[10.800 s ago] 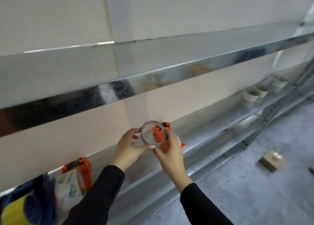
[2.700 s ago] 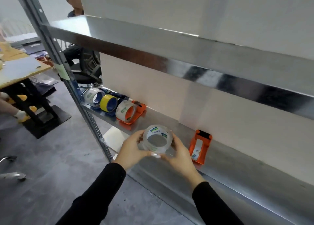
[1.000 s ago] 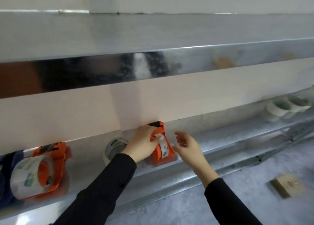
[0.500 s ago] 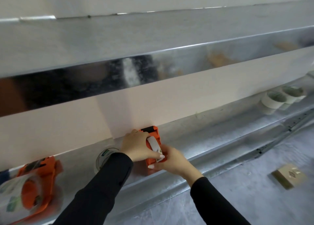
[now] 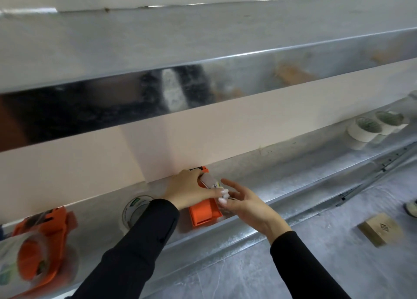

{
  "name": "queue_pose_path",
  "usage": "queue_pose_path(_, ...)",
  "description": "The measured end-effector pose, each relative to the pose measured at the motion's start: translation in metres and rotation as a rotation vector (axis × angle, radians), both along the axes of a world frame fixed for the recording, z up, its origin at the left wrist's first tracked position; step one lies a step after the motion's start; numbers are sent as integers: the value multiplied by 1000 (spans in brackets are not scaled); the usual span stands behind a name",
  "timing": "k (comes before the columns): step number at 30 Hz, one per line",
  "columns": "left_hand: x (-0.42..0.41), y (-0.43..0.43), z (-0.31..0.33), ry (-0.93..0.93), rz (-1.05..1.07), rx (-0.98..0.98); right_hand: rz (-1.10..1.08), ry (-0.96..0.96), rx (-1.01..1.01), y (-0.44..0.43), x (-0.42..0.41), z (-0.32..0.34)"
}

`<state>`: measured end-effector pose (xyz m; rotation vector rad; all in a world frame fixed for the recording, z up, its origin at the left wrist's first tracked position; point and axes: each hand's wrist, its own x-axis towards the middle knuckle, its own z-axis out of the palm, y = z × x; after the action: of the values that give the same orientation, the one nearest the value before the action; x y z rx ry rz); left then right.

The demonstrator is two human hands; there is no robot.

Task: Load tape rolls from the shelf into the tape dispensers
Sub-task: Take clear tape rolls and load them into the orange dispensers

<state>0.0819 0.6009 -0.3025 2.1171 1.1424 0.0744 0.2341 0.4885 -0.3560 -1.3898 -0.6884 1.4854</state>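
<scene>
Both hands at an orange tape dispenser on the metal shelf.

Nearest, the right hand [image 5: 247,202] hangs open, fingers spread, just right of the orange dispenser [image 5: 204,210] lying on the shelf [image 5: 293,181]. The left hand [image 5: 191,189] is closed over the dispenser's upper part, gripping it. Just left, partly behind the left sleeve, a clear tape roll [image 5: 135,209] stands on the shelf. Further left sits a loaded orange dispenser [image 5: 36,251]; far right, white tape rolls [image 5: 363,132] rest against the back panel.
</scene>
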Motion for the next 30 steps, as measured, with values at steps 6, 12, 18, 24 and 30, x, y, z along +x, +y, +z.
queue_pose_path(6, 23, -3, 2, -72, -72, 13, -163, -102, 53, -8, 23, 4)
queue_pose_path(12, 75, -4, -9, 96, -221, 284, -241, -485, 92, -14, 62, 14)
queue_pose_path(18, 119, -20, -47, 250, -171, 388, -189, -887, -5, -9, 82, -5)
queue_pose_path(24, 109, -18, -43, 238, -225, 374, -179, -921, -25, -8, 81, -7)
queue_pose_path(30, 13, 13, 16, -43, -16, 439, -259, -938, 189, 14, 37, 32)
